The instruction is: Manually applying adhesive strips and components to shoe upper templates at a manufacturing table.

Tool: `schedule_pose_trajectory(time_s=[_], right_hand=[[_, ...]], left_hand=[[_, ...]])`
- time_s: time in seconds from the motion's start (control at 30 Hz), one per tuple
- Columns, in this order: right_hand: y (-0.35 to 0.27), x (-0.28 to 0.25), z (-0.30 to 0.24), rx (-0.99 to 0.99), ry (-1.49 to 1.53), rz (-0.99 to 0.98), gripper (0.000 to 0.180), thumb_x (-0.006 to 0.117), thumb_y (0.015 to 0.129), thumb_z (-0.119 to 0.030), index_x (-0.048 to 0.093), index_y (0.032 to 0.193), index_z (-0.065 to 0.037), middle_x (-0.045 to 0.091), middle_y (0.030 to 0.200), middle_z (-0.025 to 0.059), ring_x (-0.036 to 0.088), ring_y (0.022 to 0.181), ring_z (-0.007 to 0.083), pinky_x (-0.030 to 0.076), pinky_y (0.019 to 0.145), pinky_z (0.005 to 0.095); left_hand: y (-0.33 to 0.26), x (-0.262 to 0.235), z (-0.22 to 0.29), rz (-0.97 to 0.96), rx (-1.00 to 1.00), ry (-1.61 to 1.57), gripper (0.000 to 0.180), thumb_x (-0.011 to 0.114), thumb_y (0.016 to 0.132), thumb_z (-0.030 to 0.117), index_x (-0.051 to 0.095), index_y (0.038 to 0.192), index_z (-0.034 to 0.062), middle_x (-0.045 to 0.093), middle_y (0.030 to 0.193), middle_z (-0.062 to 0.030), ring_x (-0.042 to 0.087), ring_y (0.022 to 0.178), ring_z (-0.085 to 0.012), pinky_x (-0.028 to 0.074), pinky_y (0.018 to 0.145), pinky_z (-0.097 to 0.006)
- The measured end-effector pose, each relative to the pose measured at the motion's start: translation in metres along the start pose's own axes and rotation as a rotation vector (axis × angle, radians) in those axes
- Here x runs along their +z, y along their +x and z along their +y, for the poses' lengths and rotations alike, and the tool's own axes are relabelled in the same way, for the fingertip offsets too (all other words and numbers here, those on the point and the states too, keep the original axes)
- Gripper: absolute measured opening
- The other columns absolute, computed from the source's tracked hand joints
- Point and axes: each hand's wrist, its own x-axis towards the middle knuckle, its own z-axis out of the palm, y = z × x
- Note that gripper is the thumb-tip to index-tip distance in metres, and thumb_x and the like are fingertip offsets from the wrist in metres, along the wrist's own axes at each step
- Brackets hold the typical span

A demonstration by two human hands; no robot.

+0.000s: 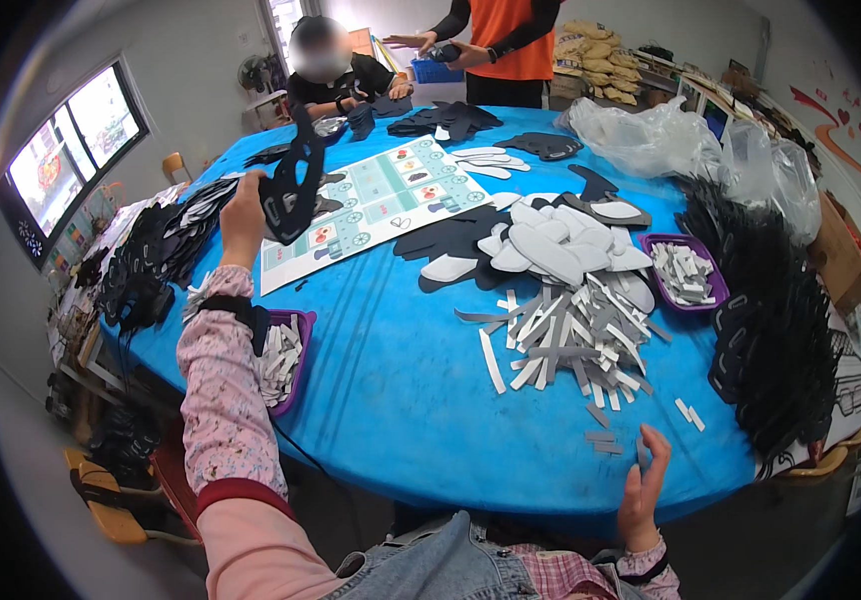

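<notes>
Above blue table [401, 380]: left hand [243, 215] raised, grip closed on black cutout [293, 190]; right hand [643, 490] low, fingers open, empty.

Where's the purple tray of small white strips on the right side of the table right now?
In the head view the purple tray sits right of centre on the blue table, between the pile of white insole-shaped pieces and the heap of black cut pieces.

Single head-worn fisheye view, looking down and forward, close over blue table [401, 380], edges bent.
</notes>
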Motion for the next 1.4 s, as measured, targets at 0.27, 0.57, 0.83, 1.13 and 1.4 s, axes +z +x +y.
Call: schedule_pose_trajectory(time_s=[0.27, 0.57, 0.83, 1.13, 1.4], right_hand=[[0.073, -0.011, -0.035, -0.036, 0.434, -0.072, 0.046, 0.054, 0.089, -0.011, 0.039, 0.131, -0.002, 0.043, 0.127, 0.014, 0.052, 0.108, 0.0207, 0.044, 0.086, 0.0305], [0.092, -0.014, -0.056, 0.231, 0.784, -0.191, 0.018, 0.065, 0.087, -0.013, 0.054, 0.096, -0.002, 0.061, 0.079, 0.0028, 0.06, 0.065, 0.0097, 0.049, 0.054, 0.0218], [0.078, 0.001, -0.04, 0.268, 0.969, -0.022, 0.012, 0.062, 0.089, -0.012, 0.053, 0.089, -0.004, 0.063, 0.075, 0.0064, 0.065, 0.069, 0.0147, 0.054, 0.064, 0.0273], [0.063, -0.002, -0.039, 0.154, 0.735, -0.099, 0.015, 0.066, 0.084, -0.01, 0.057, 0.091, -0.001, 0.064, 0.082, 0.0082, 0.066, 0.076, 0.0166, 0.053, 0.069, 0.029], [0.036, -0.021, 0.014, -0.155, -0.23, -0.185, 0.021, 0.073, 0.07, -0.014, 0.064, 0.087, -0.006, 0.059, 0.09, 0.0052, 0.054, 0.086, 0.0243, 0.045, 0.073, 0.0341]], left_hand=[[0.012, -0.103, 0.176, -0.247, 0.15, -0.821, 0.022, 0.047, 0.088, -0.002, 0.056, 0.106, 0.0083, 0.062, 0.085, -0.0113, 0.063, 0.072, -0.0221, 0.048, 0.064, -0.03], [-0.054, -0.148, 0.264, -0.437, 0.384, -1.174, 0.028, 0.048, 0.087, -0.008, 0.059, 0.109, 0.0073, 0.064, 0.104, -0.0104, 0.064, 0.073, -0.0191, 0.051, 0.065, -0.027], [-0.15, -0.113, 0.291, -0.816, -1.032, -2.958, 0.076, 0.042, 0.09, 0.057, 0.032, 0.138, -0.0016, 0.05, 0.129, -0.0204, 0.043, 0.126, -0.0306, 0.034, 0.105, -0.048], [-0.188, -0.139, 0.322, -0.851, -0.91, -1.839, 0.023, 0.059, 0.091, 0.015, 0.06, 0.108, -0.0002, 0.066, 0.096, -0.0122, 0.066, 0.086, -0.0228, 0.055, 0.074, -0.031], [-0.21, -0.141, 0.287, -0.545, -0.928, -1.753, 0.039, 0.056, 0.093, 0.015, 0.048, 0.129, 0.0015, 0.062, 0.095, -0.0043, 0.057, 0.078, -0.0101, 0.048, 0.076, -0.025]])
